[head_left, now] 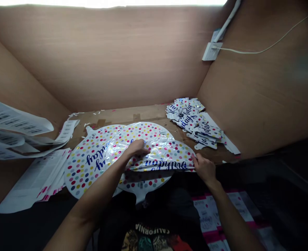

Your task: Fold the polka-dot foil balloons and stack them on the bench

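While pinched at one end by the right hand (205, 170) and met from above by the left hand (137, 147): one folded dotted balloon (167, 153)

While lying between the two sets of fingers, seen to be white, multicoloured in its dots, and lettered in blue along its near edge. Held narrowly at its right end in the right fingers. Touched on top by the left fingers, curled inward; cannot tell whether gripping or only pressing.

Under and just beyond the left fingers, a flat round balloon (146, 129), with its neck toward the body. Left of those fingers, partly covered by it, another flat balloon (84, 170). Farther left, a stack of papers (43, 174) and curling barcode strips (15, 122). Beyond the right fingers, on the cardboard-covered counter (154, 113), a heap of folded dotted pieces (192, 120). Well below the right fingers, pink-and-white packets (207, 212).
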### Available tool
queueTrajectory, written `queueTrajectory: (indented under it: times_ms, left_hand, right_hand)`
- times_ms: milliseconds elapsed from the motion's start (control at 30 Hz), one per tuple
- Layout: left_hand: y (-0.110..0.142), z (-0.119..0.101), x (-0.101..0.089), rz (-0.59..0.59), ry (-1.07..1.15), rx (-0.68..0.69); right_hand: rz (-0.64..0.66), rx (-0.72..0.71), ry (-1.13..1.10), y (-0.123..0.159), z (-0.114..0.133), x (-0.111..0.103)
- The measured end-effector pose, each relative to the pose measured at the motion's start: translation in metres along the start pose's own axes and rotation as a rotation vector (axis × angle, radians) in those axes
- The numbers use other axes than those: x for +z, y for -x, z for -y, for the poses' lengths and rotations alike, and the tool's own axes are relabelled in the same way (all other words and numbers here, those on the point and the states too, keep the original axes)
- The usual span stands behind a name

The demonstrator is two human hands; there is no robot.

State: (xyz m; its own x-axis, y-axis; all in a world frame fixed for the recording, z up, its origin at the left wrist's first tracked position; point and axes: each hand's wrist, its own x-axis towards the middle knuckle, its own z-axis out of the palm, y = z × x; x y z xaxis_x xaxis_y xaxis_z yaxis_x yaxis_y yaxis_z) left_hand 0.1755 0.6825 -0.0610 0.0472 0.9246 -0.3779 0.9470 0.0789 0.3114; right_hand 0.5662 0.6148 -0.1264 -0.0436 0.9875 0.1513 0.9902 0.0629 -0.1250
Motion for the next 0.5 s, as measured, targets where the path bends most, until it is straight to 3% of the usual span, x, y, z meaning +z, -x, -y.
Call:
queueTrajectory:
  times_ms: [100,167,333,433,500]
  left_hand:
    - [0.008,-0.005,-0.003,0.025,0.041,0.095]
    - [0.02,-0.009,-0.013,-0.04,0.038,0.198]
    - [0.075,-0.023,-0.067,-0.454,-0.161,0.68]
    - [0.114,-0.014,-0.084,-0.614,-0.228,0.822]
    - [0.134,0.001,-0.067,-0.692,-0.233,0.783]
  right_hand:
    - [-0.086,-0.046,-0.075,-0.019,0.003,-0.009]
    - [-0.163,-0.157,-0.161,-0.044,0.009,-0.028]
    - [-0.162,-0.473,-0.359,-0.114,0.044,-0.117]
    - [-0.064,-0.681,-0.395,-0.113,0.063,-0.148]
    - [-0.146,-0.724,-0.337,-0.087,0.071,-0.138]
